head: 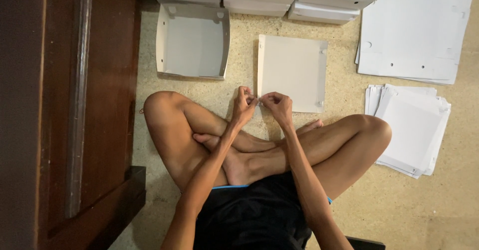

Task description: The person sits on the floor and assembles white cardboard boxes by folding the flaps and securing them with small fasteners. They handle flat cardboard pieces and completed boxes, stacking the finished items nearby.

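Note:
I sit cross-legged on a speckled floor. A partly folded white cardboard box piece [292, 73] lies flat in front of my legs. My left hand [243, 105] and my right hand [277, 106] meet at its near left corner, fingers pinched on the corner flap. Both hands touch the cardboard there; the corner itself is hidden by my fingers.
An open folded white box [192, 40] sits to the left of the piece. Stacks of finished boxes [329, 0] line the far edge. Flat cardboard blanks lie at upper right [414, 30] and right [411, 127]. A dark wooden furniture piece [75, 110] stands on the left.

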